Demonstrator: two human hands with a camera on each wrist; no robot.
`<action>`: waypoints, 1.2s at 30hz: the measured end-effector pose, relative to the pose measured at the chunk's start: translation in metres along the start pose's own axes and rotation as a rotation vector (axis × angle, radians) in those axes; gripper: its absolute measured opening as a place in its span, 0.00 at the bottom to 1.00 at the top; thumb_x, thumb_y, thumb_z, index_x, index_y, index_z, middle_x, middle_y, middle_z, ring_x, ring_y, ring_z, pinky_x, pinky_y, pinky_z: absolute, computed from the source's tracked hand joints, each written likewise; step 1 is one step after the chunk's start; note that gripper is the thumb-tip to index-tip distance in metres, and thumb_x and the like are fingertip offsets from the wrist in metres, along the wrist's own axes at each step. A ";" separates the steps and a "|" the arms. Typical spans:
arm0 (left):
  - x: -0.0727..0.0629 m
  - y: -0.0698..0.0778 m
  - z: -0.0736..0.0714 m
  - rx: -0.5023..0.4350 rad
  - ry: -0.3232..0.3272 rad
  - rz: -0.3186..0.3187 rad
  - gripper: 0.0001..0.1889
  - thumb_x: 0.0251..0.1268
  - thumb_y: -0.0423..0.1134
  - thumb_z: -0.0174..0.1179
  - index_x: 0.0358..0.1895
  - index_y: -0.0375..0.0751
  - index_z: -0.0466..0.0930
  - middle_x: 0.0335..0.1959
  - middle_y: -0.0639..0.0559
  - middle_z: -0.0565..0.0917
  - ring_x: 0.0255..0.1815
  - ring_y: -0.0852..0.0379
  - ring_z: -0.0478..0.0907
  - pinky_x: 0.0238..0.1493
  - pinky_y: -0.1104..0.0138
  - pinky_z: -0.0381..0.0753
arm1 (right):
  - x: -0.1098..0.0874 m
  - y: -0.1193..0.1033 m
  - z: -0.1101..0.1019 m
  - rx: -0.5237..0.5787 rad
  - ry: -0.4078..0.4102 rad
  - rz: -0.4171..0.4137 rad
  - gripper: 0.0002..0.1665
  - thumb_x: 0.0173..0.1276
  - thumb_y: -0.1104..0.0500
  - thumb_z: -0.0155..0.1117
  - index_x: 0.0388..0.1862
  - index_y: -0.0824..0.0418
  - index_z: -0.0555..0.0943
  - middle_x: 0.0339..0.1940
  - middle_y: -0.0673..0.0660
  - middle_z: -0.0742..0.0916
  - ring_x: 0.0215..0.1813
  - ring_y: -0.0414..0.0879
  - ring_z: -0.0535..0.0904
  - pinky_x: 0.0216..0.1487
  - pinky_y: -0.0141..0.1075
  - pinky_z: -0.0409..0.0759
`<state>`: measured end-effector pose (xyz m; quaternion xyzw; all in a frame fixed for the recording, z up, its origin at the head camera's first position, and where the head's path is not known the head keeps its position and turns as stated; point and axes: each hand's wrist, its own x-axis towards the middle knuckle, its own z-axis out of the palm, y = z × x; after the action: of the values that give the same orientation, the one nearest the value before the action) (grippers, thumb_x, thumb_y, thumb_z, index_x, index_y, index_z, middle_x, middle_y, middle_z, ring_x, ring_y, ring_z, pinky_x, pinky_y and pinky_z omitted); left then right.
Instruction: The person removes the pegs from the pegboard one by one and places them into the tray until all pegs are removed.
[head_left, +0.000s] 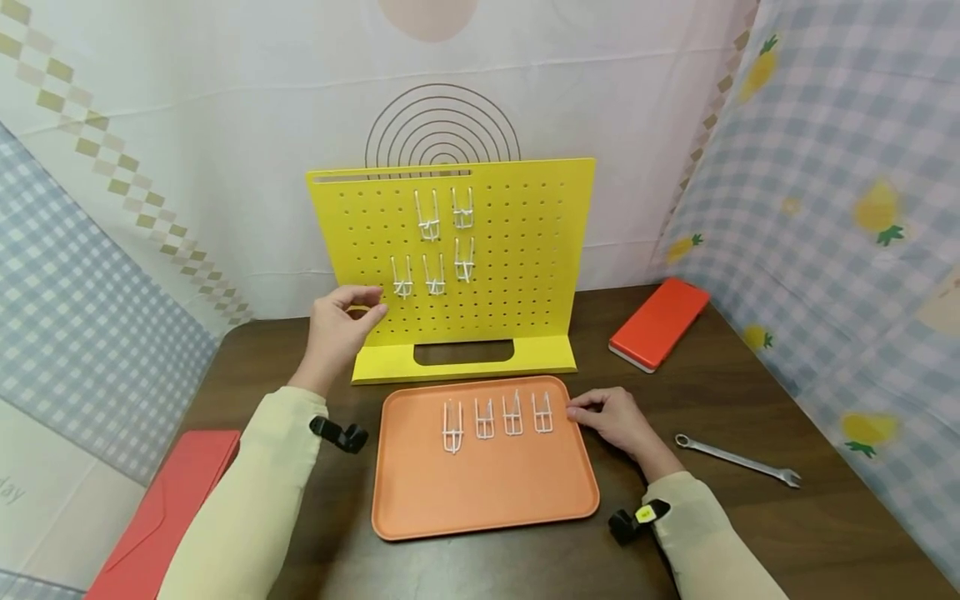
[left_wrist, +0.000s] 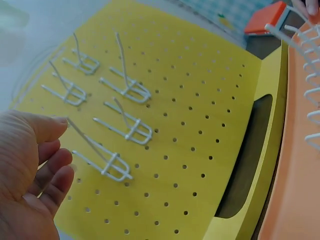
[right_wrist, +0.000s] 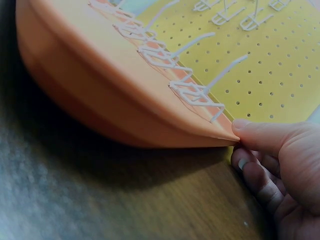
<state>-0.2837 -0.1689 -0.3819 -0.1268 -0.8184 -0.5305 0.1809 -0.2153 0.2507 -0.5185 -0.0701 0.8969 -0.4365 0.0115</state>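
My left hand (head_left: 341,325) is in front of the lower left of a yellow pegboard (head_left: 517,250). Its thumb and fingers are loosely bent with a gap between them, holding nothing. Close to the fingertips is a white wire pegboard hook (left_wrist: 107,165), mounted on the board. Several more such hooks, among them an upper one (head_left: 462,208), hang there. My right hand (head_left: 618,421) pinches the right rim of an orange tray (head_left: 480,492), thumb on top and fingers below the edge. Several white hooks, including the rightmost one (head_left: 542,414), lie in a row on this tray.
A red box (head_left: 660,325) lies at the back right. To the right of the tray is a combination wrench (head_left: 738,460). Something flat and red (head_left: 168,508) sits at the left table edge. Patterned curtains (head_left: 840,208) enclose the table's back and sides.
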 end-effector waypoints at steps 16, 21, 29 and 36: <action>0.025 -0.012 0.035 -0.112 -0.004 -0.027 0.14 0.59 0.30 0.67 0.49 0.33 0.84 0.50 0.43 0.82 0.45 0.50 0.80 0.45 0.71 0.79 | 0.001 -0.002 0.000 0.024 -0.001 -0.012 0.07 0.59 0.53 0.73 0.36 0.53 0.89 0.34 0.49 0.88 0.40 0.45 0.81 0.41 0.40 0.78; 0.024 -0.015 0.039 -0.149 0.034 -0.026 0.13 0.60 0.31 0.66 0.48 0.32 0.85 0.49 0.42 0.83 0.41 0.58 0.80 0.39 0.75 0.79 | 0.001 -0.001 0.000 0.022 -0.002 -0.001 0.08 0.59 0.53 0.73 0.36 0.53 0.89 0.35 0.50 0.88 0.40 0.45 0.81 0.40 0.40 0.78; 0.027 -0.018 0.041 -0.202 0.077 -0.001 0.11 0.59 0.30 0.67 0.46 0.33 0.86 0.47 0.40 0.85 0.40 0.62 0.82 0.39 0.75 0.80 | 0.001 -0.002 -0.001 0.018 0.005 -0.011 0.08 0.59 0.53 0.74 0.36 0.54 0.89 0.34 0.50 0.88 0.40 0.45 0.81 0.40 0.38 0.78; 0.024 -0.011 0.041 -0.194 0.123 0.067 0.10 0.59 0.27 0.65 0.44 0.28 0.85 0.44 0.36 0.85 0.40 0.60 0.83 0.39 0.74 0.81 | 0.001 -0.001 0.000 0.014 -0.004 -0.003 0.09 0.59 0.52 0.73 0.36 0.53 0.89 0.35 0.50 0.88 0.41 0.45 0.81 0.41 0.38 0.78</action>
<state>-0.3168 -0.1351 -0.3957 -0.1381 -0.7460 -0.6075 0.2354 -0.2161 0.2498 -0.5177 -0.0724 0.8936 -0.4427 0.0133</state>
